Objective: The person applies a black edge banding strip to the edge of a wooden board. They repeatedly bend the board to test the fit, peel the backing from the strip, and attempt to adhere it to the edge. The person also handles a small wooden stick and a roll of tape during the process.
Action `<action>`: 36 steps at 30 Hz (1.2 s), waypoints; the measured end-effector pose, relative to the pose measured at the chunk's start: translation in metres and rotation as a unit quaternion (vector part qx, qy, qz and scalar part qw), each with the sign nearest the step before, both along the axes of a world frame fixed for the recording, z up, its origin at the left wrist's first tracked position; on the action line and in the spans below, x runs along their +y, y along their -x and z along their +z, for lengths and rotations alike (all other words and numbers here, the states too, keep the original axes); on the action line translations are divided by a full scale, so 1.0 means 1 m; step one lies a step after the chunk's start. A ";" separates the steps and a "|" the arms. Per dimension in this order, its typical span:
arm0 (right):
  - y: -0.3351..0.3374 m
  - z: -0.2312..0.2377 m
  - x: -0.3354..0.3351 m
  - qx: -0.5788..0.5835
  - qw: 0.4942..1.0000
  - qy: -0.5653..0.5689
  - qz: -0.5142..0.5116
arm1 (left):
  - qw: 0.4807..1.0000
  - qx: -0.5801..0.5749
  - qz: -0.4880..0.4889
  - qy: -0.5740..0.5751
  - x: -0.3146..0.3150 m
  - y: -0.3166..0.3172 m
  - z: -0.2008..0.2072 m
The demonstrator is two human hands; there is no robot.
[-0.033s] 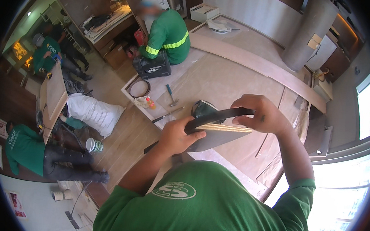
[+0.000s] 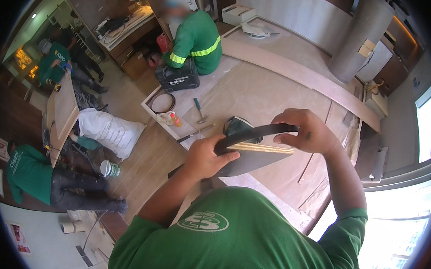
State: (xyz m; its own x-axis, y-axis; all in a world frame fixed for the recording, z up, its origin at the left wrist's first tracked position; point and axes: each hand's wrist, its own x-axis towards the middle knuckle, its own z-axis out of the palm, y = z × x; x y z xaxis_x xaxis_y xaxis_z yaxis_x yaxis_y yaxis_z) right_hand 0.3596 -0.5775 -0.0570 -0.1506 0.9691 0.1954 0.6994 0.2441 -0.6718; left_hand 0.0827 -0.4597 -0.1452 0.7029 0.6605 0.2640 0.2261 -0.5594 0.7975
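Note:
A dark board (image 2: 253, 163) is tilted in front of my chest, its pale layered edge (image 2: 266, 148) facing up. Along that edge runs a flexible black edge-banding strip (image 2: 257, 133). My left hand (image 2: 205, 157) is closed round the board's left end, thumb on its face, where the strip meets the edge. My right hand (image 2: 307, 131) pinches the strip's other end between thumb and fingers. There the strip arches up, apart from the board's edge. Behind it a dark green rounded object (image 2: 238, 126) is partly hidden.
On the large platform (image 2: 276, 98) lie a hammer (image 2: 200, 110), an orange bottle (image 2: 176, 120), a coiled strip (image 2: 162, 102) and a long plank (image 2: 296, 76). A co-worker (image 2: 196, 41) sits on a toolbox (image 2: 177, 79). A white sack (image 2: 109, 131) and bucket (image 2: 110, 169) stand left, near other workers.
My right hand has risen slightly with its end of the strip, and the gap above the board's edge is a little wider. My left hand has barely moved.

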 end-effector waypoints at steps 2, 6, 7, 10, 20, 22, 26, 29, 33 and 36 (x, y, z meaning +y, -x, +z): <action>-0.014 -0.001 -0.002 0.016 1.000 0.024 -0.003 | 1.000 -0.024 0.004 0.016 0.003 0.001 -0.002; -0.036 -0.006 -0.011 0.093 0.992 0.058 -0.055 | 0.999 -0.025 0.011 0.038 0.006 0.008 0.006; -0.040 -0.005 -0.014 0.115 0.990 0.062 -0.057 | 0.999 -0.014 0.008 0.039 0.005 0.009 0.012; -0.046 -0.003 -0.019 0.152 0.986 0.030 -0.054 | 0.999 -0.016 0.004 0.036 0.002 0.009 0.021; -0.001 0.041 -0.007 0.033 0.998 -0.027 0.037 | 0.996 0.057 -0.034 -0.056 -0.002 -0.010 0.024; 0.017 0.044 -0.002 -0.031 0.995 -0.059 0.076 | 0.996 0.069 -0.044 -0.048 -0.003 -0.015 0.023; 0.028 0.040 -0.003 -0.105 0.990 -0.068 0.066 | 0.996 0.060 -0.051 -0.046 -0.003 -0.019 0.022; 0.028 0.039 -0.001 -0.101 0.991 -0.065 0.062 | 0.997 0.046 -0.052 -0.023 -0.002 -0.019 0.021; 0.026 0.034 0.002 -0.088 0.992 -0.069 0.066 | 0.998 0.040 -0.055 0.014 0.000 -0.019 0.023; 0.026 0.035 0.003 -0.089 0.991 -0.061 0.075 | 0.998 0.033 -0.057 0.006 0.003 -0.016 0.024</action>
State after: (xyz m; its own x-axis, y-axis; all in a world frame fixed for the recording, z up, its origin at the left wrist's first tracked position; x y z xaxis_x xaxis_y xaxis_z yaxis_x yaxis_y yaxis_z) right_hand 0.3335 -0.5741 -0.0219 -0.3340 0.9042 0.2664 0.7536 0.4259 -0.5007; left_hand 0.0983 -0.4566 -0.1216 0.7898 0.5775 0.2065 0.2140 -0.5750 0.7897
